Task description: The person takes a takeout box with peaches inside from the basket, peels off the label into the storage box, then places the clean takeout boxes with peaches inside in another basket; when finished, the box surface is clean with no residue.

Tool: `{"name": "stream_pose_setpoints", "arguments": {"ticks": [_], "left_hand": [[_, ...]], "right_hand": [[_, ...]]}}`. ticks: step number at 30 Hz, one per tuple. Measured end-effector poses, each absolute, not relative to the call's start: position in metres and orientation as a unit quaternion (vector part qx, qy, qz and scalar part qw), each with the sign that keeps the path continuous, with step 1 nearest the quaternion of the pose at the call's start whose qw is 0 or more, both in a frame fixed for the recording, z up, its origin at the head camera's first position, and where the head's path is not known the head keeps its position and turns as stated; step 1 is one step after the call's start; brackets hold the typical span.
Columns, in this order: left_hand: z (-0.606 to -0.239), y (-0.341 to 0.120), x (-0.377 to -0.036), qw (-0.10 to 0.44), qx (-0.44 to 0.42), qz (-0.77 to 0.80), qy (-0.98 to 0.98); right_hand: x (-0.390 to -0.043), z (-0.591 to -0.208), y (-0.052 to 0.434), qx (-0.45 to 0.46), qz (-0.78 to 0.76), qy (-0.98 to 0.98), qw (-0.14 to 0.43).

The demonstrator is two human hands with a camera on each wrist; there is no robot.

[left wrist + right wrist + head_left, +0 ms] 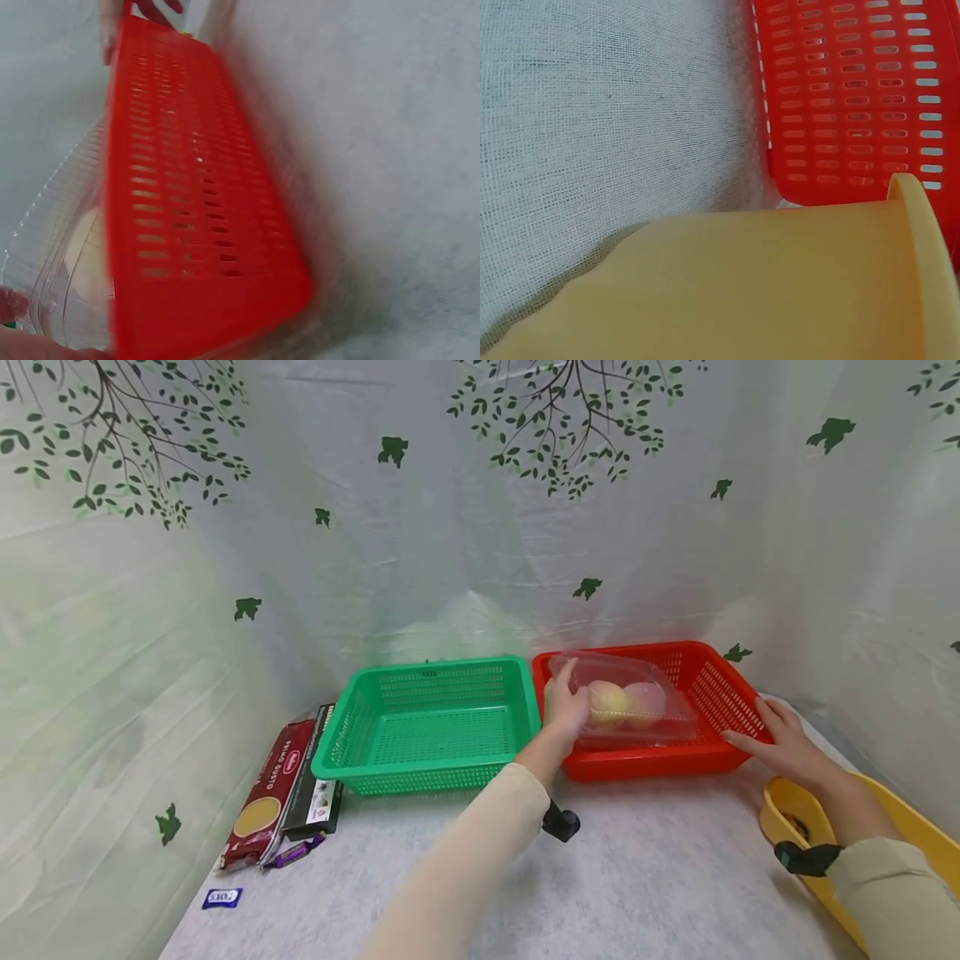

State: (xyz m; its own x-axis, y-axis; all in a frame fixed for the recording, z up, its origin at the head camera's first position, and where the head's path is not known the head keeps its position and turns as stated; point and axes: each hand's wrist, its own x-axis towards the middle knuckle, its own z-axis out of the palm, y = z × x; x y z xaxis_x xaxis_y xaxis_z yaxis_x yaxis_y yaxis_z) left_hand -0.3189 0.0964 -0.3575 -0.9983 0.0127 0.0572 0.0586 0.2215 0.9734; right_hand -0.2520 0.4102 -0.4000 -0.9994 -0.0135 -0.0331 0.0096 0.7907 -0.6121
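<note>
Over the red basket [720,693], my left hand [564,706] gripped the near end of the clear clamshell box [637,702], which sat tilted inside that basket with two pale peaches [626,703] showing through the lid. My right hand [780,739] lay flat, fingers straight, against the basket's right rim. The green basket [431,727] stood just beside, touching the red one. I judged the one-ended grip risky: the slick plastic could flex or pop open and let the fruit roll out. The basket might also skid on the cloth if my right hand eased its pressure.
</note>
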Motion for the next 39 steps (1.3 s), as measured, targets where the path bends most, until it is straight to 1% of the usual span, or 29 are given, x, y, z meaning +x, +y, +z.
{"name": "stream_pose_setpoints", "arguments": {"ticks": [6,8,14,17,19,26,30,35,39], "left_hand": [[-0.366,0.1,-0.316,-0.009,-0.027,-0.611,-0.791],[-0.367,0.098,-0.315,-0.018,-0.036,-0.604,-0.796],[-0.368,0.096,-0.314,-0.071,-0.072,-0.563,-0.82],[-0.367,0.096,-0.313,-0.078,-0.08,-0.546,-0.831],[-0.367,0.096,-0.312,-0.076,-0.08,-0.546,-0.83],[-0.37,0.094,-0.31,-0.036,-0.083,-0.558,-0.825],[-0.37,0.094,-0.309,-0.034,-0.056,-0.554,-0.83],[-0.371,0.098,-0.311,-0.013,-0.027,-0.54,-0.841],[-0.371,0.099,-0.313,-0.019,-0.005,-0.55,-0.835]], "right_hand": [[-0.251,-0.398,0.411,-0.007,-0.319,0.947,0.026],[-0.252,-0.399,0.41,-0.005,-0.321,0.947,0.026],[-0.254,-0.4,0.41,0.005,-0.323,0.946,0.02],[-0.253,-0.401,0.41,0.006,-0.327,0.945,0.021],[-0.253,-0.401,0.41,0.008,-0.331,0.943,0.024],[-0.251,-0.4,0.407,0.009,-0.337,0.941,0.026],[-0.251,-0.4,0.406,0.006,-0.339,0.94,0.028],[-0.251,-0.4,0.407,0.004,-0.34,0.94,0.028],[-0.251,-0.4,0.407,0.007,-0.34,0.94,0.029]]}}
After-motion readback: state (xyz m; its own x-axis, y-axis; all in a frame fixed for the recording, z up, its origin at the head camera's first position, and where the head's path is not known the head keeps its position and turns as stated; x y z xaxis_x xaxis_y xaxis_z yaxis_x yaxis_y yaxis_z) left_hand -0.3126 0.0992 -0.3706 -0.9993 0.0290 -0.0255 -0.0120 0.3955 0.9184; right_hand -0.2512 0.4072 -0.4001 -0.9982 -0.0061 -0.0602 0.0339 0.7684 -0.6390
